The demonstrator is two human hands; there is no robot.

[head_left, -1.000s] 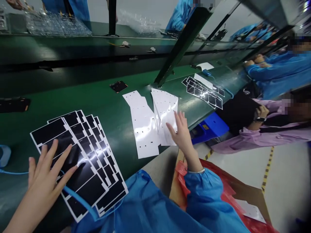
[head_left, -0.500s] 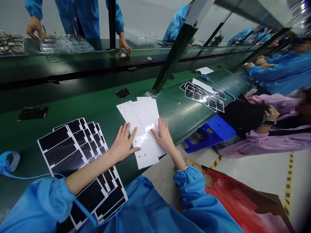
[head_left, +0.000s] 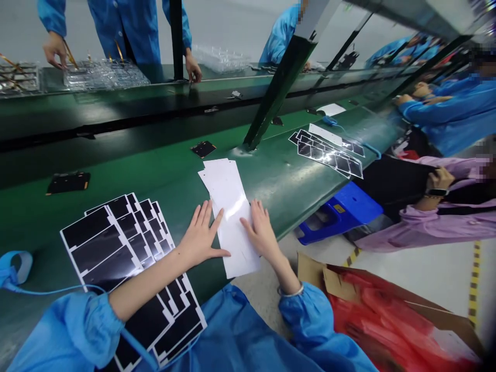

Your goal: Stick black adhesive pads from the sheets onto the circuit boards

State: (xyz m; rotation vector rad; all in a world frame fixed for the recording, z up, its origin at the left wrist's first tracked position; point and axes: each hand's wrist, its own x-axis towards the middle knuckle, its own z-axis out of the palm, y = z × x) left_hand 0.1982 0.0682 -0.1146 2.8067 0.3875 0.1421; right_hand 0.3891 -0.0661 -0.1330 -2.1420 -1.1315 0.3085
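Note:
A small stack of white sheets (head_left: 228, 186) lies on the green bench in front of me, its lower end reaching the bench edge. At its left side rests my left hand (head_left: 201, 232), fingers spread and touching the sheets. My right hand (head_left: 263, 227) lies along the right edge of the same stack, fingers stretched out with the thumb apart. Under and beside my left forearm are several fanned white sheets with black rectangular panels (head_left: 103, 248). A blue wrist strap (head_left: 17, 266) with a cord lies at the far left.
Flat black pieces (head_left: 67, 182) sit farther back on the bench. More black-panelled sheets (head_left: 329, 155) lie to the right, past a slanted green post (head_left: 277, 93). Below are a blue stool (head_left: 341, 212) and a box lined with red plastic (head_left: 372, 305). Co-workers stand and sit around.
The white sheets, spread apart before, now lie closer together in a narrower stack, with both hands along its sides. Across the bench, a co-worker's hand has moved slightly left.

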